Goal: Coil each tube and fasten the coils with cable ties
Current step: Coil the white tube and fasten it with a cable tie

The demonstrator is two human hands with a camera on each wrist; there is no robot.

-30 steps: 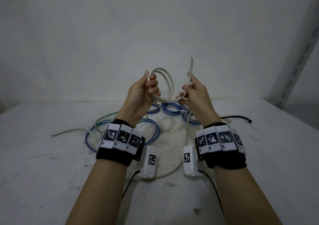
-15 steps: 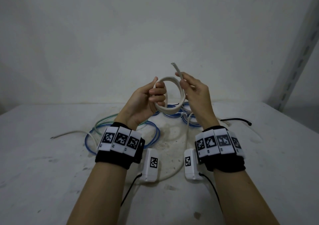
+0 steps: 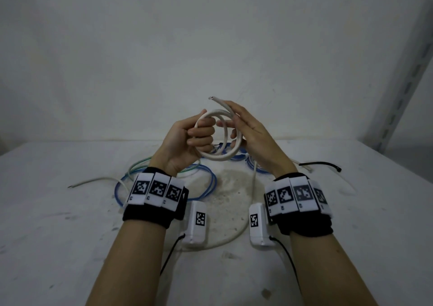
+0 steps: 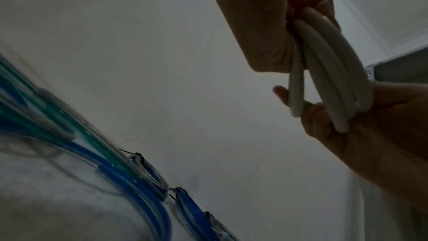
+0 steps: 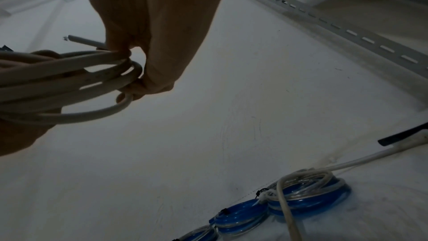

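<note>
Both hands hold a white tube coil (image 3: 222,156) above the table. My left hand (image 3: 194,134) grips its left side, fingers curled through the loops. My right hand (image 3: 246,129) pinches the right side, fingers laid over the top and thumb beneath. The tube's cut end (image 3: 210,98) sticks up and left past my right fingers. The left wrist view shows the coil (image 4: 333,65) running between the two hands. In the right wrist view the coil (image 5: 69,83) is pinched in my right hand (image 5: 157,34). Its tail (image 3: 254,183) hangs to the table.
Small blue coils (image 5: 308,197) bound with ties lie in a row at the back of the white table (image 3: 351,235). Loose blue tube (image 3: 210,181), green tube (image 3: 140,165) and a thin white tube (image 3: 93,181) lie at the left. At the right lies a black cable tie (image 3: 321,164). A metal rack post (image 3: 410,71) stands far right.
My right hand has swung the free end from upright over to the left and laid it against the coil. Both hands have come closer together and dropped a little.
</note>
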